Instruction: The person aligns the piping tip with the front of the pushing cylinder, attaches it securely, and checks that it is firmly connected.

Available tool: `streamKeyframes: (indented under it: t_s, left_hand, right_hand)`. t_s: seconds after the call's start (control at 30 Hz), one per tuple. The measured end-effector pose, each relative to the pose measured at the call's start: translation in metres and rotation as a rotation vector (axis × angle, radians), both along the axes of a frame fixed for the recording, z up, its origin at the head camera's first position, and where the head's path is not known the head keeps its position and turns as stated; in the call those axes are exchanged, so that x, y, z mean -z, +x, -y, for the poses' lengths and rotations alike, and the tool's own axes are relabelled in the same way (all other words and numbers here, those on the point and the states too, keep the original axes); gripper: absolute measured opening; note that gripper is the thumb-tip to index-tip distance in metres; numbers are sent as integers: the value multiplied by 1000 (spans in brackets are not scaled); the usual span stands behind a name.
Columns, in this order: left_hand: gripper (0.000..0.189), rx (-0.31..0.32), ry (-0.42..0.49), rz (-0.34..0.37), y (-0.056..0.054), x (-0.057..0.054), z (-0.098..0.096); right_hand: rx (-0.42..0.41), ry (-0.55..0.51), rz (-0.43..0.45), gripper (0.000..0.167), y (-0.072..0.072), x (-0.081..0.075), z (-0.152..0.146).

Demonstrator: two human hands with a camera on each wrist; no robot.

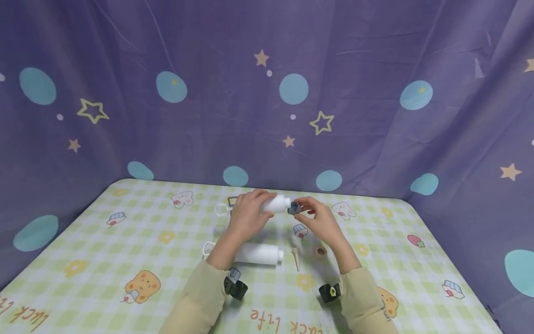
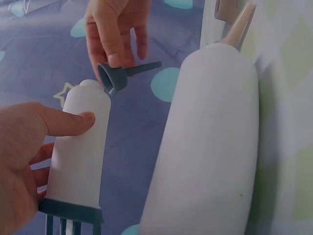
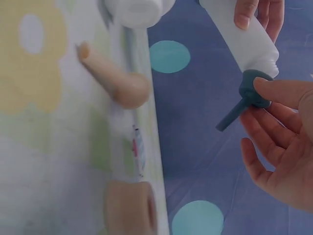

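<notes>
My left hand (image 1: 250,213) grips a white tube (image 1: 276,203) with a dark teal frame (image 2: 71,209) at its rear end and a narrow neck at the other. A loop handle (image 1: 222,209) sticks out behind it. Thumb and fingers of my right hand (image 1: 320,220) pinch a dark teal nozzle (image 2: 112,77) with a thin spout. Its wide mouth is turned toward the tube's neck, right beside it; whether they touch I cannot tell. Both things are held above the table.
Nearer me on the checked tablecloth (image 1: 179,260) lies a second white tube (image 1: 256,253) with a loop handle. To its right are a beige nozzle (image 1: 295,259) and a beige ring (image 1: 320,251). A purple curtain (image 1: 233,130) hangs behind the table.
</notes>
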State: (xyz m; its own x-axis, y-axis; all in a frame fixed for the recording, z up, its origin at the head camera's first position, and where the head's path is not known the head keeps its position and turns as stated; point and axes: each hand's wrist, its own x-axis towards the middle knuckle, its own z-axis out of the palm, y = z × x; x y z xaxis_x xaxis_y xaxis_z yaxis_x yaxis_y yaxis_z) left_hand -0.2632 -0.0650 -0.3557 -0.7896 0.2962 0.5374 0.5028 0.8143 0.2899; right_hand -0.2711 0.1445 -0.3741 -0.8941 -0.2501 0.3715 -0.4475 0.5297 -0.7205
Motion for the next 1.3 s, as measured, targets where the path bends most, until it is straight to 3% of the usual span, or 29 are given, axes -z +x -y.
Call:
streamKeyframes:
  t_s: [0.33, 0.6, 1.3]
  left_hand:
    - [46, 10, -71, -67, 8, -5, 1]
    - [46, 35, -105, -66, 9, -5, -1]
    - [45, 23, -185, -55, 13, -8, -5]
  right_hand:
    - [5, -9, -37, 37, 2, -4, 0]
    - [-16, -25, -37, 37, 4, -6, 2]
    - [-40, 10, -73, 36, 4, -6, 7]
